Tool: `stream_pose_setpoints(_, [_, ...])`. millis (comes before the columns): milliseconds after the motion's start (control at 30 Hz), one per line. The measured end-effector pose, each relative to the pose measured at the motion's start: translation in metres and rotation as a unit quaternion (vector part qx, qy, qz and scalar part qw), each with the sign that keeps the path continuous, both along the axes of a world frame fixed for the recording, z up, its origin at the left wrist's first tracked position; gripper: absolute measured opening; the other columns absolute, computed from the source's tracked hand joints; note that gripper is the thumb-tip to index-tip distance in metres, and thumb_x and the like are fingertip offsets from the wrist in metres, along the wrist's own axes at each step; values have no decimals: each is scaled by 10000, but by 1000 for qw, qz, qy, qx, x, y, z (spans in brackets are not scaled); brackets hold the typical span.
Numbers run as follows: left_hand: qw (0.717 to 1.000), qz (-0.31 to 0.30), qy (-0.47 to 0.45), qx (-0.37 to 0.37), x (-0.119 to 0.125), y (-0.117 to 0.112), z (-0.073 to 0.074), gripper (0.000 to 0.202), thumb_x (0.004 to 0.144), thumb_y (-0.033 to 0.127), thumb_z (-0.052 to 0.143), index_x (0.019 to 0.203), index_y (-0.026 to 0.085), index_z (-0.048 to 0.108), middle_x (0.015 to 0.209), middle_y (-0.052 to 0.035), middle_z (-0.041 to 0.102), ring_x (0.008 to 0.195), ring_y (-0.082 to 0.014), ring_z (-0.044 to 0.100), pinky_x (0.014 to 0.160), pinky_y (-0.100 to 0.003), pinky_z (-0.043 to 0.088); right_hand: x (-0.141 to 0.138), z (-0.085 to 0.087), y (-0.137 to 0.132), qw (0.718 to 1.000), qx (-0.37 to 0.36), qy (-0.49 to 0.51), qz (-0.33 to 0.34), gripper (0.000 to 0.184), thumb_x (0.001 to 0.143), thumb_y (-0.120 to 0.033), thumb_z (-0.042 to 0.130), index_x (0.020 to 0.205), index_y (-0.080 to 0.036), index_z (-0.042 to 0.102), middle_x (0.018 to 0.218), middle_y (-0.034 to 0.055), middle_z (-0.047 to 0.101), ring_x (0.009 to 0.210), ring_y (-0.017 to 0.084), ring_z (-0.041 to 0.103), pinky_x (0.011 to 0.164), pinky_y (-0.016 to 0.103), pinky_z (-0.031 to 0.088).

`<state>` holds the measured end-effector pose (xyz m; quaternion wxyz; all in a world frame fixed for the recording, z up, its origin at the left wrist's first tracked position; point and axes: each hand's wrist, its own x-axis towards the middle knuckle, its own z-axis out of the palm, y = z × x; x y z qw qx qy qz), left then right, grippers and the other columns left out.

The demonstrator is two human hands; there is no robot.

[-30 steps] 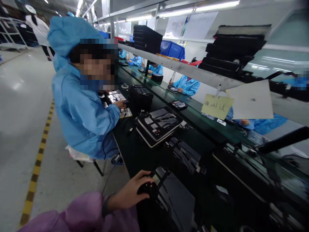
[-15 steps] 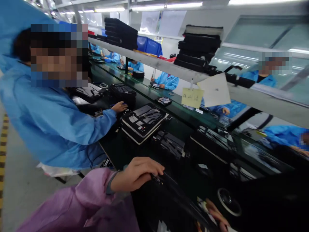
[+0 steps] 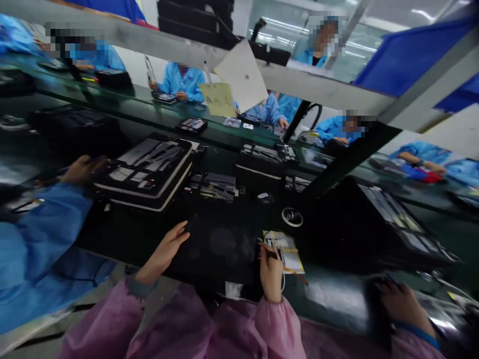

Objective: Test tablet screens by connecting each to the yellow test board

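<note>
A flat black board, its exact kind unclear, lies on the bench before me with faint round smudges on it. Along its left edge, my left hand rests with fingers stretched out and nothing visible in them. By the right edge, my right hand has its fingers closed on a slim dark tool, too blurred to name exactly. Just behind that hand lies a yellow-edged sheet or booklet. A thin brown stick end pokes out beside it.
Stacked black trays with flat parts stand at left, near a co-worker's hand. A white-rimmed round object sits behind the booklet. At right are another tray stack and a pink-sleeved person's hand. A slanted post rises behind.
The view has swung right and down. The black board, tilted in my left hand before, now lies flat. My right hand has come fully into view at its right edge.
</note>
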<state>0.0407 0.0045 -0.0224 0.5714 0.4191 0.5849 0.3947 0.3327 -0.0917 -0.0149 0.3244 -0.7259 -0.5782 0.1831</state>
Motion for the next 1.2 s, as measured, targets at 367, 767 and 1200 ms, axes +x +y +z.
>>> stream_pose_setpoints(367, [856, -247, 395, 222, -45, -52, -19, 657, 819, 526, 586, 1418, 333, 395, 1564, -63, 268, 1336, -316, 427, 987, -430, 493, -21, -6, -4, 997, 33, -64, -34, 382, 875, -106, 339, 1132, -179, 611, 1060, 98, 678, 954, 216, 656, 810, 338, 514])
stream_pose_setpoints(767, [663, -320, 482, 475, -94, -59, -23, 378, 903, 148, 434, 1130, 392, 613, 1434, 16, 463, 1356, -299, 401, 958, -452, 503, -39, -4, -2, 998, 44, 36, -2, 334, 929, -156, 369, 1137, -199, 626, 1077, 79, 691, 994, 197, 664, 862, 307, 521])
stream_pose_setpoints(1200, [609, -491, 357, 510, 178, -18, 46, 99, 940, 184, 467, 973, 154, 556, 999, -75, 619, 951, -204, 585, 842, -330, 500, 41, 14, -22, 944, 2, 327, -36, 207, 843, -388, 587, 946, -214, 632, 779, 12, 687, 768, 175, 662, 753, 303, 509])
